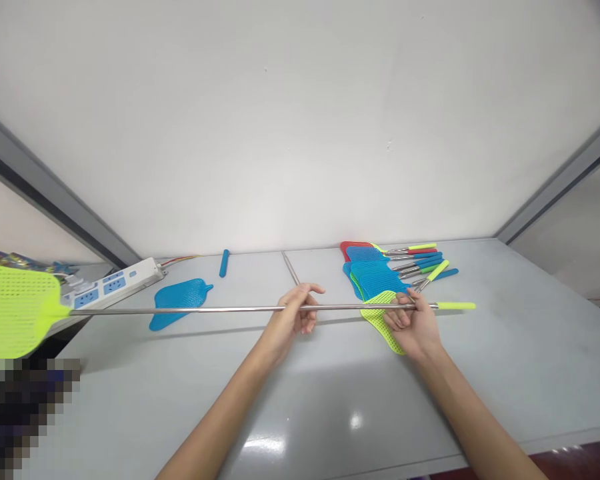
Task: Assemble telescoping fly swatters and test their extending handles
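Note:
A yellow-green fly swatter (190, 310) with a long, extended metal rod spans the view sideways above the table. Its mesh head (17, 310) is at the far left and its yellow-green grip (455, 306) at the right. My left hand (286, 323) is closed around the middle of the rod, the index finger pointing off to the right. Close to the grip, my right hand (417, 327) holds the rod's thicker end. Under and behind that hand lies a pile of blue, red, green and yellow-green fly swatters (377, 275), their rods short and their grips to the right.
On the grey table (360, 393) lie a loose blue swatter head (180, 298), a blue grip (224, 263) and a thin metal rod (290, 267). A white power strip (125, 283) sits at the left edge. Behind rises a white wall (290, 133).

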`<state>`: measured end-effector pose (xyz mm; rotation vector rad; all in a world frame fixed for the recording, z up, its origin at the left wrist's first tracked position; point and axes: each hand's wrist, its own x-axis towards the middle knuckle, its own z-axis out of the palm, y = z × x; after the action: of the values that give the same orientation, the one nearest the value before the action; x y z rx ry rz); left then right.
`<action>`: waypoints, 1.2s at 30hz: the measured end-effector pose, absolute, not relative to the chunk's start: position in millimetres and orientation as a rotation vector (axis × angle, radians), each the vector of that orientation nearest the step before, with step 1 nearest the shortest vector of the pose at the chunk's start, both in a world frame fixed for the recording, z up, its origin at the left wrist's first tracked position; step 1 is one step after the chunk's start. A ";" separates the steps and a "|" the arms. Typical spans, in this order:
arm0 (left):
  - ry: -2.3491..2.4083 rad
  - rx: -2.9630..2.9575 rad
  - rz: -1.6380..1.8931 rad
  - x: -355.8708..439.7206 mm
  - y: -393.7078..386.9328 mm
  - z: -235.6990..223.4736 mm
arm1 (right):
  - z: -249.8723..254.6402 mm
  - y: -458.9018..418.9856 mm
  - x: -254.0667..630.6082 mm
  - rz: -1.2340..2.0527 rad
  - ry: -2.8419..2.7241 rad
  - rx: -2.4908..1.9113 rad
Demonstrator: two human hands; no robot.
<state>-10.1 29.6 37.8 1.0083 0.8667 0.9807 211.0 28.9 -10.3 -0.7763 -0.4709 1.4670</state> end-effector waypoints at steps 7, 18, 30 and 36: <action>0.884 0.950 1.082 -26.9 33.0 31.2 | -2.1 26.4 212.0 1.450 -0.480 -0.697; 0.906 0.980 0.893 -11.4 23.1 29.9 | 6.7 19.8 143.6 1.922 -0.714 -0.780; 0.905 0.812 1.174 -31.5 35.8 22.7 | 7.4 35.5 171.1 1.682 -0.558 -0.744; 0.883 0.849 1.079 -29.5 33.7 24.1 | 17.9 34.9 155.0 1.809 -0.821 -0.803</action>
<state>-29.5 33.7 24.1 0.8490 0.8834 1.0787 155.0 34.9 17.9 -0.8033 -0.8208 1.8091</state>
